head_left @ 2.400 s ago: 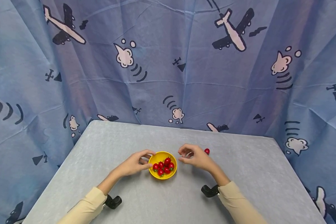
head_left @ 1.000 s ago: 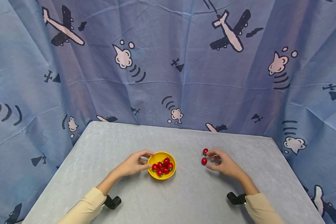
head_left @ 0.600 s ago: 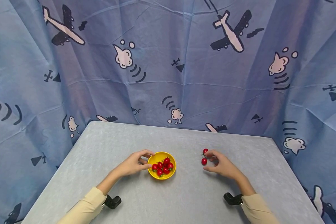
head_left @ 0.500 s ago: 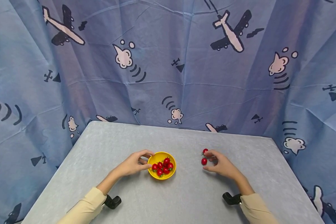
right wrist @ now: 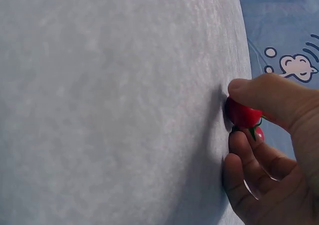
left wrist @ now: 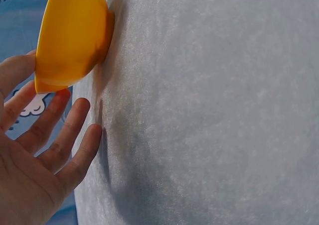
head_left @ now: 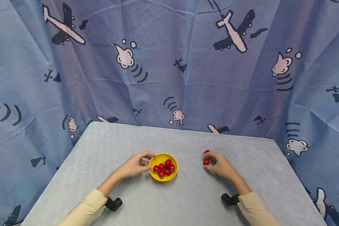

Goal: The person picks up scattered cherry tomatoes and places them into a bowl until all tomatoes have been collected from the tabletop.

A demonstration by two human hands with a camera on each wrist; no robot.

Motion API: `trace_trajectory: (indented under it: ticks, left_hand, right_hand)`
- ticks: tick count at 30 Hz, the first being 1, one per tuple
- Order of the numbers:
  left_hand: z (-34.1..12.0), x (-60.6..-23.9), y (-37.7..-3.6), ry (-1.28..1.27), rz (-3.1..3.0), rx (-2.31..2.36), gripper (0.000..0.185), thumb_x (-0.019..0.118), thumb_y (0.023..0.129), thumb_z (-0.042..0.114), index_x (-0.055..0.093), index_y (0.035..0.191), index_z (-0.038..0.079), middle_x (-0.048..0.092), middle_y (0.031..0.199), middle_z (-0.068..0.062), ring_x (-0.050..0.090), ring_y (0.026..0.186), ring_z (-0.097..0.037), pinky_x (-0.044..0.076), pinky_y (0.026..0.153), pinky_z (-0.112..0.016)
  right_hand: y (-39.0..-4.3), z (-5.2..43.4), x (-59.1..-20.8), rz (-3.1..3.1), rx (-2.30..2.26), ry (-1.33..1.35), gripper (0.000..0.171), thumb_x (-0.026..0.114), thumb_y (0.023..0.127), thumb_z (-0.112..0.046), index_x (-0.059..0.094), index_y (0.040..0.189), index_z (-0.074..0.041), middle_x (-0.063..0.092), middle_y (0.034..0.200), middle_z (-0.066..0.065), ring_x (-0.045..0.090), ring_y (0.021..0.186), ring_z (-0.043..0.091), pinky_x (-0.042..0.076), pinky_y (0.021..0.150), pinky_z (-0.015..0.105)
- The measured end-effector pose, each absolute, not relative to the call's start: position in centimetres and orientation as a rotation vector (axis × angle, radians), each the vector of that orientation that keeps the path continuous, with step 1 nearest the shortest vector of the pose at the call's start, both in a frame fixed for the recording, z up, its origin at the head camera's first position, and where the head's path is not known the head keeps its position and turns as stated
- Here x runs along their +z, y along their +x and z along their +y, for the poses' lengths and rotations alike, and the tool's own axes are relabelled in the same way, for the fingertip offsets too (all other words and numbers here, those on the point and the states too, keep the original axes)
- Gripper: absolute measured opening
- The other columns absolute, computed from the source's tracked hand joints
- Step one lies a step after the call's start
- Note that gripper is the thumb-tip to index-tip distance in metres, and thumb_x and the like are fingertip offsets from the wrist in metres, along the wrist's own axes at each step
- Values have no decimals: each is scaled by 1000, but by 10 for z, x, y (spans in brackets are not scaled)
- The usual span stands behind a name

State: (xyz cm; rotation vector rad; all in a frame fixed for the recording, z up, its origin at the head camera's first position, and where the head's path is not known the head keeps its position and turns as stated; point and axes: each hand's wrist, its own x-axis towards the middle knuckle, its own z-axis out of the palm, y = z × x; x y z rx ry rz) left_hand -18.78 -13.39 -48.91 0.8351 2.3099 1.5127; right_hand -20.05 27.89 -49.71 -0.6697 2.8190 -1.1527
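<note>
My left hand (head_left: pixel 134 164) holds the rim of a yellow bowl (head_left: pixel 173 176), thumb at the near edge and fingertips against its side. In the left wrist view the yellow bowl (left wrist: pixel 72 36) is seen from the side, some of its fingers stretched out below it. Several red cherry tomatoes (head_left: pixel 161 173) with green stems lie in the bowl. At the right, my right hand (head_left: pixel 221 164) has thumb and fingers around a single cherry tomato (head_left: pixel 205 162) on the table; the right wrist view shows the thumb against this tomato (right wrist: pixel 242 114).
Another cherry tomato (head_left: pixel 207 152) lies just behind the right fingers, partly covered. A grey-white table (head_left: pixel 172 204) carries everything. Behind it hangs a blue curtain (head_left: pixel 158 103) with airplane prints. Black wrist cameras sit on both cuffs.
The right hand has gone from beside the bowl to the loose tomatoes at the right, and its thumb and fingers have now closed around the nearer one. The left hand stays at the bowl.
</note>
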Motion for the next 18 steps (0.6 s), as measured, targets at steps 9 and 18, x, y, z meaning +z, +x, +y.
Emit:
trace_trajectory:
  ticks: [9,18]
  left_hand:
    - [-134,-489,-188,830,2317,1506,41,72,96,6,59,134,2,59,133,-19,69,100,-29,55,89,-36]
    - [-134,-490,-188,830,2318,1500,41,72,96,7,59,134,2,59,133,-19,69,100,-29,55,89,-36]
  right_hand:
    - [-203,276,-496,2810,-1147,-665,27,85,79,2,71,102,-2,67,96,4,63,84,21,55,75,38]
    - [-201,279,-492,2769,-1259,-665,28,84,80,4,70,105,1,69,100,9,65,84,22,56,75,41]
